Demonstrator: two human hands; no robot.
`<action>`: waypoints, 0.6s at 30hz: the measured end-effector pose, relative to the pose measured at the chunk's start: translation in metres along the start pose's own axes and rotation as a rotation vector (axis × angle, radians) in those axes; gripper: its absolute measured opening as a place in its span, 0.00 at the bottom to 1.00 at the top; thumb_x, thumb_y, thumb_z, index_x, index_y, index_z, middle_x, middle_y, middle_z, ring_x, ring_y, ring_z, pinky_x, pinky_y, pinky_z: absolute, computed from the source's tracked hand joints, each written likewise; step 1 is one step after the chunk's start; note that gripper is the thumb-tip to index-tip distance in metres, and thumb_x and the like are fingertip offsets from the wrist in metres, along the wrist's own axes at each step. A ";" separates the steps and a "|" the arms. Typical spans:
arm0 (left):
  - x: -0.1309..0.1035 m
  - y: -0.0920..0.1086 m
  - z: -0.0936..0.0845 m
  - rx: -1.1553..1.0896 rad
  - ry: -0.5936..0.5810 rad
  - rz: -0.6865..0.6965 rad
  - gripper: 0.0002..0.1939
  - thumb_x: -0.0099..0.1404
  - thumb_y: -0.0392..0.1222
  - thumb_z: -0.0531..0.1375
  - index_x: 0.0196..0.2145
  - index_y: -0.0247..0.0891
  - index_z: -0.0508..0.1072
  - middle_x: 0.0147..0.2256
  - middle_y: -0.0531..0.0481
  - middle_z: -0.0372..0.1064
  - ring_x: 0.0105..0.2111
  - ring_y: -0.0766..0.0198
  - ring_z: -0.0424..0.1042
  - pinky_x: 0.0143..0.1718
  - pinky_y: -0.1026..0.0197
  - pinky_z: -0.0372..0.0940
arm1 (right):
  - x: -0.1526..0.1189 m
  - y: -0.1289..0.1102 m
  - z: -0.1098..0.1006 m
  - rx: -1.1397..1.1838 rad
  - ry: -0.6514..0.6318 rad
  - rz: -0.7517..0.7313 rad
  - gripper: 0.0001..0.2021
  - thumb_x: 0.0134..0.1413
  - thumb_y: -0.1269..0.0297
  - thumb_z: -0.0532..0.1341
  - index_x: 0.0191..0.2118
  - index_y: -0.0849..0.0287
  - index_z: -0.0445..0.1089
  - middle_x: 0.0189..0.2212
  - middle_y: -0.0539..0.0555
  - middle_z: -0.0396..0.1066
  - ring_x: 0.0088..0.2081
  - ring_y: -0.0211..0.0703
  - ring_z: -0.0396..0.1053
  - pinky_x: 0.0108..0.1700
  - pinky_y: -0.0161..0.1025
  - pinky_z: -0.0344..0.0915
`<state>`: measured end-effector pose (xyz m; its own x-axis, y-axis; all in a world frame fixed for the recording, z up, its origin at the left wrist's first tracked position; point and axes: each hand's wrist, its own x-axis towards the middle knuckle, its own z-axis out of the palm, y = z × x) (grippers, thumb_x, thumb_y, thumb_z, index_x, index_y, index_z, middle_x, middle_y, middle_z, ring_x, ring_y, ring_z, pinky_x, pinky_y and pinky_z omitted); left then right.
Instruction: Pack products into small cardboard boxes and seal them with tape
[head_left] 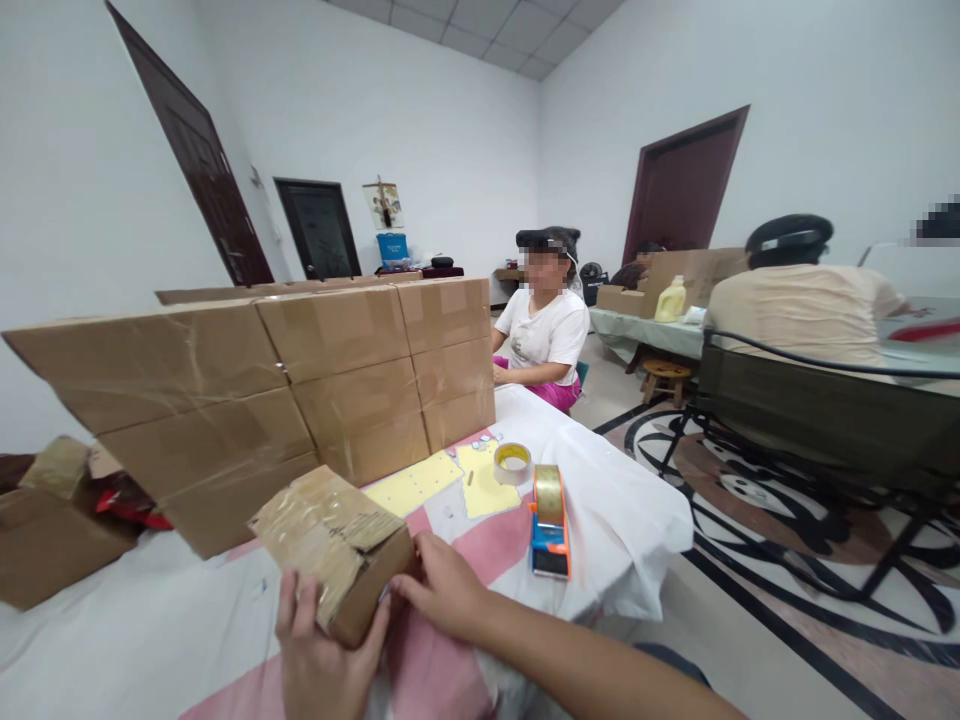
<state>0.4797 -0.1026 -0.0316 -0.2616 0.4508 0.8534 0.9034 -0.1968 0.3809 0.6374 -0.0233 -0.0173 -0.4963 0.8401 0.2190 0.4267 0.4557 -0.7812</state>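
Observation:
A small brown cardboard box [334, 540], tilted and with tape and a torn flap on its top, is held between both hands above the cloth-covered table [615, 500]. My left hand [326, 640] grips its near left side, fingers on the top and thumb at the near edge. Against the box's right end rests my right hand [439, 590], its fingers curled at the corner. To the right lie an orange and blue tape dispenser [550, 525] with a roll in it and a separate tape roll [512, 463].
Stacked taped cartons [345, 380] form a wall across the table's back. Yellow sheets [487, 480] lie before them. An open carton [60, 540] is at far left. A person [551, 325] sits beyond; another sits on a chair [810, 420] at right.

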 end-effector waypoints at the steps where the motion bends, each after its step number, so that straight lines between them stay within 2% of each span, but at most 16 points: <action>1: 0.000 0.001 0.000 0.000 -0.003 -0.006 0.54 0.58 0.57 0.68 0.71 0.39 0.44 0.67 0.30 0.47 0.69 0.39 0.48 0.67 0.34 0.53 | -0.001 0.000 0.000 0.004 0.000 -0.002 0.14 0.58 0.54 0.64 0.43 0.56 0.63 0.41 0.54 0.70 0.41 0.47 0.68 0.39 0.40 0.60; 18: 0.004 0.003 -0.003 -0.045 0.023 -0.040 0.52 0.56 0.53 0.70 0.69 0.39 0.48 0.68 0.29 0.46 0.69 0.39 0.50 0.66 0.34 0.53 | 0.005 -0.002 -0.001 -0.084 -0.038 -0.094 0.14 0.61 0.53 0.61 0.44 0.56 0.61 0.42 0.54 0.69 0.43 0.47 0.67 0.41 0.41 0.63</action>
<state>0.4806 -0.1039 -0.0255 -0.3052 0.4390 0.8451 0.8761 -0.2184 0.4298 0.6354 -0.0199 -0.0141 -0.5643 0.7818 0.2652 0.4382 0.5559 -0.7063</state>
